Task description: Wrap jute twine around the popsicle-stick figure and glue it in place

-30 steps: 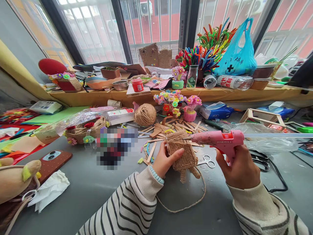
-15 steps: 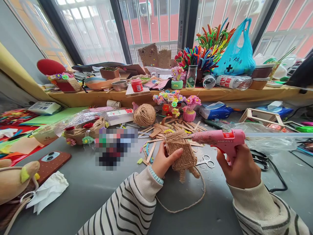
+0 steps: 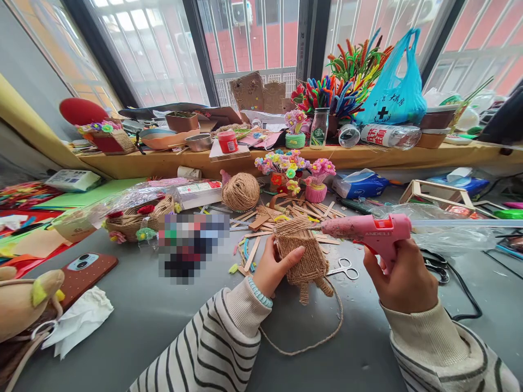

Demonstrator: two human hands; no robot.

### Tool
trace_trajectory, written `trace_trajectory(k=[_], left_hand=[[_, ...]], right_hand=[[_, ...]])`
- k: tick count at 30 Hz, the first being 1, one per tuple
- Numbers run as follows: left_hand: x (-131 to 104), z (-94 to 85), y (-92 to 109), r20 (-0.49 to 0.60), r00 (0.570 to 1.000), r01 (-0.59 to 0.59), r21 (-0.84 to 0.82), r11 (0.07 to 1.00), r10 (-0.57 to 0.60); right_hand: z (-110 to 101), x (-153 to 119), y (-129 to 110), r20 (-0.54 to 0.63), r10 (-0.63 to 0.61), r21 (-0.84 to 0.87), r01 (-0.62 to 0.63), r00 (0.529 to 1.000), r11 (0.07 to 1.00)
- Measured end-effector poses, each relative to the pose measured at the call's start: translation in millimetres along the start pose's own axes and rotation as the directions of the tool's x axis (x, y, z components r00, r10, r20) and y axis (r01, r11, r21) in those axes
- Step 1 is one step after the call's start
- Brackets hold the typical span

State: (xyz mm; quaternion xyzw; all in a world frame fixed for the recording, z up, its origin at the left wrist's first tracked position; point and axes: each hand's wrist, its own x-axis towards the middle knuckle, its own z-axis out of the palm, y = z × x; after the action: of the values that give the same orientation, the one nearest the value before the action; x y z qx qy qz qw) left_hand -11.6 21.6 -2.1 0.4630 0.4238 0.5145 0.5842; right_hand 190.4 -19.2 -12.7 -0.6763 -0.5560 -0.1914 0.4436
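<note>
One twine box point(image 3: 308, 260), mid-frame, is gripped by left hand point(image 3: 275, 268); right hand point(image 3: 408, 279) grasps glue gun point(image 3: 355, 227), aimed left at box's top.

Overcast-looking daylight pours in from 12 o'clock through barred windows point(image 3: 147, 49), the brightest area, their panes hazy and washed pale. The gray tabletop point(image 3: 159, 326) carries a soft sheen and deepens in tone toward 6 o'clock, with shadows faint and diffuse. Small highlights glint on clear plastic point(image 3: 445, 234) at 3 o'clock. Wide-angle distortion tilts the outer window frames and stretches a striped sleeve point(image 3: 204, 337) at 7 o'clock. Focus holds near center, where ridges on a twine-wrapped piece point(image 3: 304, 258) and lettering on a pink glue gun point(image 3: 379, 234) read clearly; a colorful pile point(image 3: 26, 190) at 9 o'clock smears. At 8 o'clock, 1 patch point(image 3: 194, 245) is pixelated.
</note>
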Motion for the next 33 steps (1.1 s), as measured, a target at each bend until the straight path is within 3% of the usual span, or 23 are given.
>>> trace_trajectory(k=[26, 33], left_hand=[[2, -6.3, -10, 0.042, 0.999, -0.007, -0.090, 0.996, 0.011], [-1, -2.2, -4, 0.088, 0.992, 0.107, -0.228, 0.968, -0.089]], right_hand=[[2, 2, 3, -0.015, 0.011, -0.005, -0.011, 1.000, 1.000], [0, 2, -1, -0.035, 0.031, -0.006, -0.031, 0.999, 0.999]])
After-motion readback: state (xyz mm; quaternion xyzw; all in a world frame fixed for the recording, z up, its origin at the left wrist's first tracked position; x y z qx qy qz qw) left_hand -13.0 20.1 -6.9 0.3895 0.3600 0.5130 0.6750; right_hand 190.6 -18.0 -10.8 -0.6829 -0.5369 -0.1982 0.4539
